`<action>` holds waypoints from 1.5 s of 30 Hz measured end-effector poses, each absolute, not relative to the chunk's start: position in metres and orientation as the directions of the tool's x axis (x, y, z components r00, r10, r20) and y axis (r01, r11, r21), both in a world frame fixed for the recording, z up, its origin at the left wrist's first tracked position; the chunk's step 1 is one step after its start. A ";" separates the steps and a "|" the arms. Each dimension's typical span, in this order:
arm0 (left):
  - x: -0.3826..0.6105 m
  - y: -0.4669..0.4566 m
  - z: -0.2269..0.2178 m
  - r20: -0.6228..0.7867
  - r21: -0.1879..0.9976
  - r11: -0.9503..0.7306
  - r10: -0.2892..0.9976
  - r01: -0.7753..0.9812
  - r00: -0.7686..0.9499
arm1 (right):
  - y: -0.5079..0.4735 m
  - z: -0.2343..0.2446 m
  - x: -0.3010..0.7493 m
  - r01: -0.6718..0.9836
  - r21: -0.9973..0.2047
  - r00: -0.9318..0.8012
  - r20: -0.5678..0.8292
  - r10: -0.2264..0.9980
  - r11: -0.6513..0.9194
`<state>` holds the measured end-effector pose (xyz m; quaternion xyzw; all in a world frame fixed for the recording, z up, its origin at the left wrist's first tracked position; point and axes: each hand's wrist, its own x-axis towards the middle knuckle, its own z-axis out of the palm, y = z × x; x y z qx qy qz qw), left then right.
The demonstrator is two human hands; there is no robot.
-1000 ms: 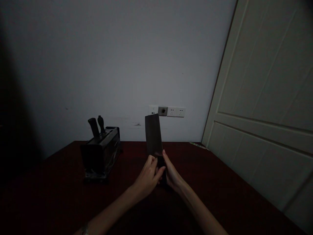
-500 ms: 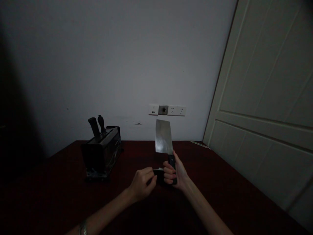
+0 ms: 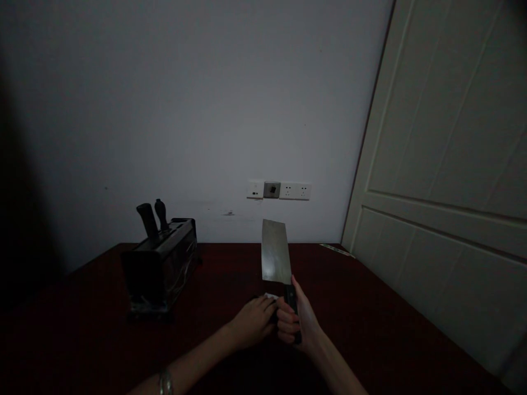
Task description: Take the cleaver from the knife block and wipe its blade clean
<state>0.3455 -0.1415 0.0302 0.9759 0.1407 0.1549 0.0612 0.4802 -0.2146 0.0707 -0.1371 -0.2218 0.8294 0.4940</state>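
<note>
Since half a second earlier, the left hand [image 3: 256,319] had slid nearer the right hand [image 3: 302,318], fingers over a pale-edged dark item [image 3: 270,296]; whether it gripped was unclear. The right hand clenched the cleaver [image 3: 275,252], blade nearly upright above the table [image 3: 354,318]. Handling seemed unfinished, the cleaver not yet set down.

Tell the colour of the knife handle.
The knife handle is black; it shows best in the head view.

A dim indoor room, seemingly domestic, its exact kind unclear: left of the right hand's [image 3: 302,323] grip on the cleaver [image 3: 275,252], a knife block [image 3: 181,266] on a dark-red table [image 3: 354,312]; beyond, wall sockets [image 3: 295,191]; rightward, a panelled door [image 3: 444,137].
</note>
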 end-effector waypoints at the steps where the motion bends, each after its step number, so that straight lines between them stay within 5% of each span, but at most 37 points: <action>1: 0.345 -0.141 0.032 0.278 0.171 -0.950 0.300 0.260 0.913 | -0.215 0.070 0.480 -0.755 -0.508 -0.471 -0.017 0.882 -0.413; 7: 0.330 -0.114 0.049 0.343 0.376 -0.859 0.477 0.347 0.809 | -0.212 0.064 0.479 -0.732 -0.531 -0.431 -0.125 0.893 -0.428; 11: 0.307 -0.067 0.089 0.500 0.557 -0.665 0.747 0.498 0.439 | -0.208 0.059 0.480 -0.715 -0.525 -0.445 -0.168 0.880 -0.461; 14: 0.299 -0.045 0.126 0.617 0.579 -0.594 0.767 0.558 0.176 | -0.208 0.055 0.478 -0.703 -0.522 -0.442 -0.211 0.872 -0.483; 16: 0.304 -0.045 0.142 0.686 0.529 -0.647 0.707 0.550 0.172 | -0.208 0.053 0.475 -0.694 -0.529 -0.430 -0.241 0.870 -0.489; 19: 0.320 -0.061 0.142 0.700 0.381 -0.797 0.580 0.468 0.417 | -0.208 0.051 0.471 -0.671 -0.547 -0.420 -0.277 0.864 -0.501; 24: 0.333 -0.093 0.120 0.471 0.181 -0.940 0.340 0.288 0.814 | -0.206 0.049 0.468 -0.642 -0.577 -0.355 -0.360 0.863 -0.505; 27: 0.335 -0.106 0.115 0.410 0.308 -0.916 0.373 0.259 0.832 | -0.205 0.047 0.469 -0.615 -0.609 -0.320 -0.387 0.864 -0.501; 31: 0.346 -0.114 0.107 0.540 0.393 -0.880 0.455 0.267 0.708 | -0.206 0.046 0.466 -0.591 -0.632 -0.352 -0.357 0.865 -0.502; 34: 0.355 -0.110 0.107 0.630 0.237 -0.909 0.412 0.342 0.659 | -0.209 0.047 0.461 -0.584 -0.652 -0.371 -0.314 0.874 -0.483; 39: 0.355 -0.087 0.137 0.563 -0.071 -0.892 0.334 0.446 0.756 | -0.213 0.047 0.454 -0.637 -0.631 -0.390 -0.230 0.892 -0.442; 45: 0.347 -0.100 0.149 0.462 -0.235 -0.894 0.242 0.382 0.853 | -0.216 0.052 0.454 -0.694 -0.608 -0.427 -0.083 0.901 -0.385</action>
